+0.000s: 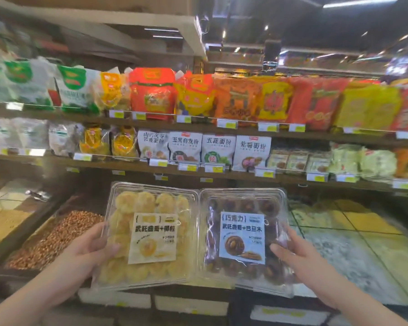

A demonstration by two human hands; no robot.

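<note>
My left hand point(85, 251) grips the left edge of a clear plastic box of yellow cookies point(149, 203) with a pale yellow label, thumb on its front. My right hand point(297, 252) grips the right edge of a clear plastic box of dark chocolate cookies point(243, 201) with a light blue label, thumb on its lid. Both boxes are held up side by side, tilted toward me, their inner edges touching, above the bulk bins.
Store shelves point(198, 174) behind hold bagged flour and snack packs with price tags. Below are bulk bins: brown grain point(54, 236) at left, yellow and pale grains under clear lids point(353, 234) at right. White price labels point(189, 304) line the front edge.
</note>
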